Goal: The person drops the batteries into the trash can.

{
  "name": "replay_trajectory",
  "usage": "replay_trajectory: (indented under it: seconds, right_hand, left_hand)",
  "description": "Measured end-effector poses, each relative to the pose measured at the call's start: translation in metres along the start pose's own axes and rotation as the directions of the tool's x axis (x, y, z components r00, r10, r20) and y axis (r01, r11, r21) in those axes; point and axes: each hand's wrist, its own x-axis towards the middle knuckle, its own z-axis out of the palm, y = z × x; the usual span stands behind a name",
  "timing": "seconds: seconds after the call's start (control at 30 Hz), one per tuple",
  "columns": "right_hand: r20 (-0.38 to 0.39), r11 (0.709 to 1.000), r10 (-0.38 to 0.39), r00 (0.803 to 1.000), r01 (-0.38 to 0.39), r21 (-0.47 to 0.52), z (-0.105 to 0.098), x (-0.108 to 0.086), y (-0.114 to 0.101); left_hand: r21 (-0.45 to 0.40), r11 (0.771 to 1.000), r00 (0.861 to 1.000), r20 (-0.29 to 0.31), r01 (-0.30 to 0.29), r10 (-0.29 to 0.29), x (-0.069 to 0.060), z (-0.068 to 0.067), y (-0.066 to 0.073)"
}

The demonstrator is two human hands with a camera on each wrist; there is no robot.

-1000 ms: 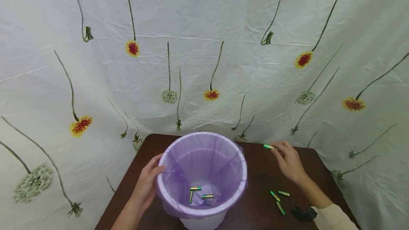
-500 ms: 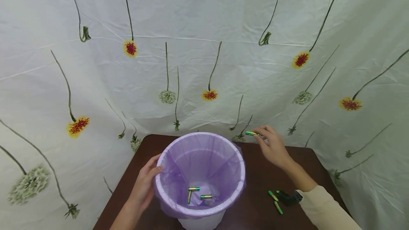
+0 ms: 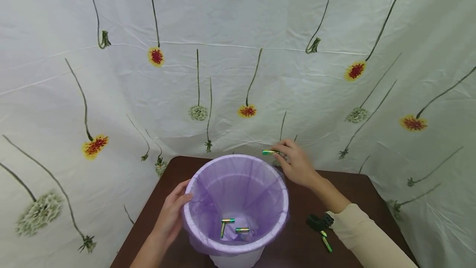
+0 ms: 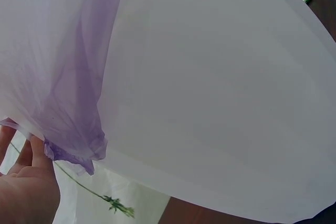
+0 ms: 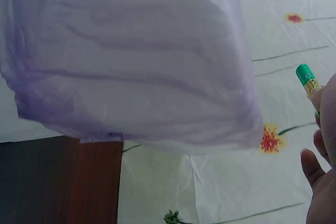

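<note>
Right hand: we see the right hand (image 3: pixel 297 164) pinching one battery between thumb and fingers near the far right part of the rim.
Pinched battery: we find the pinched battery (image 3: pixel 269 152) lying about level, its green end pointing left; in the right wrist view it is apart from the purple liner (image 3: pixel 241 181), and we cannot tell how high above the rim it is.
Left hand: we see the left hand (image 3: pixel 172 214) gripping the left side of the bin (image 3: pixel 238 261), thumb over the rim and the other fingers on the outside.
Bin: we see it upright on the near middle of the brown table (image 3: pixel 299 241), white below, with the liner folded out over the rim and hanging down outside.
Batteries inside: we count three on the bottom, a far one (image 3: pixel 228 220) lying crosswise, a left one (image 3: pixel 222 230) pointing near to far just by it, and a right one (image 3: pixel 242 230) a little apart from both.
Batteries on the table: we make out two to the right of the bin, a near one (image 3: pixel 327 244) in full view and another (image 3: pixel 323 233) partly hidden by the black strap (image 3: pixel 316 222) at the right wrist.
Sleeve: we see a cream sleeve (image 3: pixel 364 235) on the right forearm.
Backdrop: we see a pale cloth (image 3: pixel 230 20) printed with flowers on the far side.
</note>
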Motion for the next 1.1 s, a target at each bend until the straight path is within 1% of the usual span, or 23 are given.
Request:
replay_trajectory:
  seconds: [0.2, 0.4, 0.7, 0.9, 1.0, 1.1]
  right_hand:
    - [0.054, 0.999, -0.041, 0.998, 0.039, 0.037, 0.007, 0.012, -0.009]
    - [0.071, 0.995, -0.072, 0.995, 0.068, 0.069, 0.013, 0.020, -0.010]
    - [0.108, 0.995, -0.078, 0.991, 0.070, 0.075, 0.021, 0.027, -0.014]
    - [0.136, 0.995, -0.058, 0.989, 0.046, 0.090, 0.023, 0.031, -0.015]
    - [0.137, 0.994, -0.060, 0.989, 0.047, 0.101, 0.025, 0.033, -0.015]
    - [0.119, 0.990, -0.065, 0.991, 0.049, 0.129, 0.027, 0.034, -0.015]
  left_hand:
    - [0.006, 1.000, 1.000, 0.000, 0.011, -0.011, 0.002, 0.001, 0.000]
    - [0.003, 1.000, 1.000, 0.010, 0.005, -0.005, 0.004, 0.003, -0.001]
    - [0.013, 1.000, 1.000, -0.023, 0.019, -0.019, 0.002, 0.004, 0.000]
    - [0.013, 1.000, 1.000, -0.015, 0.017, -0.017, 0.003, 0.002, 0.000]
    - [0.018, 1.000, 1.000, -0.019, 0.012, -0.012, 0.001, 0.002, 0.001]
    - [0.021, 1.000, 0.999, -0.032, 0.015, -0.014, -0.001, 0.002, 0.002]
